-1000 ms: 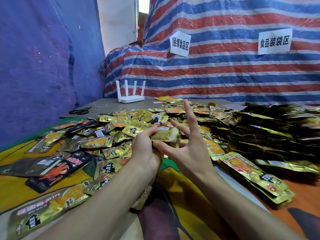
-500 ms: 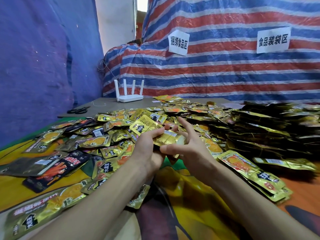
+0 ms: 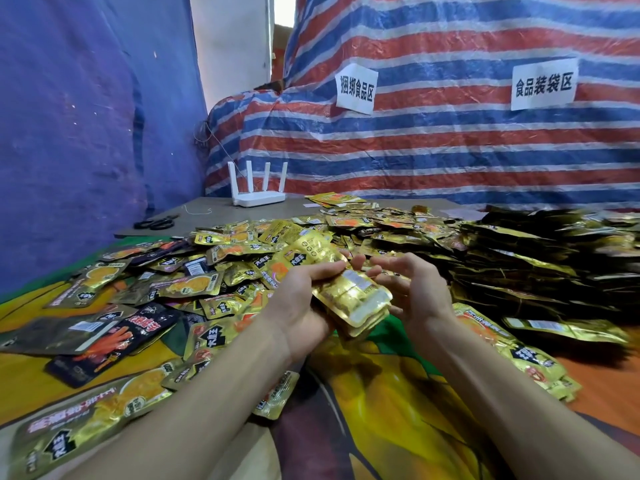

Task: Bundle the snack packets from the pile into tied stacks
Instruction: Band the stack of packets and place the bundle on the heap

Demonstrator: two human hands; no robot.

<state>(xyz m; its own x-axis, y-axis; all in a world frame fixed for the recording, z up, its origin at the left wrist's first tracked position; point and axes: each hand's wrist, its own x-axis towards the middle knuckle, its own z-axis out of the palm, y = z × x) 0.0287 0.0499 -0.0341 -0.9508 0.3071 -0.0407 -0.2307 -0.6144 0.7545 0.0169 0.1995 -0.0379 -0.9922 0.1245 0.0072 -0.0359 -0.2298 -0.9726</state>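
Head view: the left hand [image 3: 299, 301] grips a small stack of gold snack packets [image 3: 353, 299], fingers [image 3: 323, 270] curled over its far edge, thumb side toward us. The stack sits tilted, in mid-air, just above the colourful cloth [image 3: 374, 393] at centre. The right hand [image 3: 414, 294] is cupped just beside the stack's right edge, its fingers loosely bent and a little spread, pinching nothing (whether they touch the foil, I can't tell). Behind and to the left of both hands sprawls the loose pile of packets [image 3: 242, 251], gold ones mostly, with a black and red packet [image 3: 114, 337] at near left. To the right, dark rows of stacked packets [image 3: 540, 268] are heaped. At the far left of the grey table [image 3: 207, 204] lie scissors [image 3: 157, 222] and a white router [image 3: 258, 197]. Beyond hangs a striped tarp [image 3: 450, 157] carrying two paper signs [image 3: 356, 88].
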